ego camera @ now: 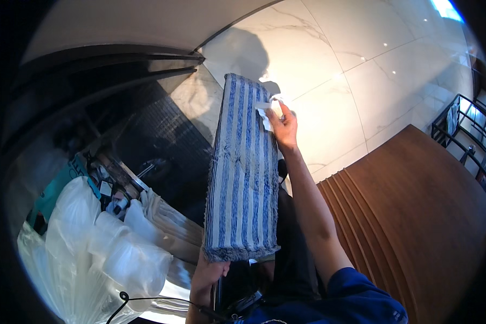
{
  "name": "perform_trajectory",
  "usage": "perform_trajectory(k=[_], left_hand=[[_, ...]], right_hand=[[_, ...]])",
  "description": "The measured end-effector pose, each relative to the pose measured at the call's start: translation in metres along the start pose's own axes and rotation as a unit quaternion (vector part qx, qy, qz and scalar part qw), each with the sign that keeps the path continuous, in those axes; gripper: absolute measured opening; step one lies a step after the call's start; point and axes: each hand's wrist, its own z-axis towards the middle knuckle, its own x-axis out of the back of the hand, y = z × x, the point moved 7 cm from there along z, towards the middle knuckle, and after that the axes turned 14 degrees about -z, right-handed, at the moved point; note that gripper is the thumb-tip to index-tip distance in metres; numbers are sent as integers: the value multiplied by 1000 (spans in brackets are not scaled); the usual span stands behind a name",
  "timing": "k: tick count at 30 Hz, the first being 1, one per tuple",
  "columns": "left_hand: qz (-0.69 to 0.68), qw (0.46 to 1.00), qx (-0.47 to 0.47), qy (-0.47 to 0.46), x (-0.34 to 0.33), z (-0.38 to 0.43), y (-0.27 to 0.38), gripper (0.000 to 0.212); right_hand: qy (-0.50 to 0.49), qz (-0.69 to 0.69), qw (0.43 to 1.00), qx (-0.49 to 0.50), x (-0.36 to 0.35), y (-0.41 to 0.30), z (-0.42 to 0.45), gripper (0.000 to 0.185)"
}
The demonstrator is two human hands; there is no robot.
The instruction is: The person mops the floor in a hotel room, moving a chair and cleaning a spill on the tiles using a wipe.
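A long flat mop head with a blue-and-white striped pad [243,174] is held up before me, its striped face towards the camera. My left hand [211,270] is closed at its lower end, around what looks like the handle; the pad hides part of the fingers. My right hand [284,123] pinches a crumpled white tissue or cloth [276,104] against the pad's upper right edge.
Translucent plastic bags [121,247] bulge at the lower left, beside a teal bag [60,188]. A brown wooden counter or cabinet [425,194] with ridged sides stands at right. Marble-look floor tiles [316,69] lie beyond, and a black metal-framed rack [465,133] is at far right.
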Motion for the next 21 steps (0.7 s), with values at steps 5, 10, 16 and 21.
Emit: perform_trajectory(k=[5, 10, 16, 21], left_hand=[[-23, 999, 23, 21, 0, -8, -2, 2], [-114, 989, 56, 71, 18, 1, -16, 14], [-331, 941, 42, -51, 51, 43, 13, 51], [-250, 963, -71, 65, 66, 73, 51, 54]], right_hand=[[-84, 219, 959, -159, -33, 28, 20, 19], [-54, 225, 955, -184, -48, 58, 39, 15], [37, 164, 974, -149, -12, 174, 114, 42], [146, -441, 878, -118, -18, 207, 113, 25]])
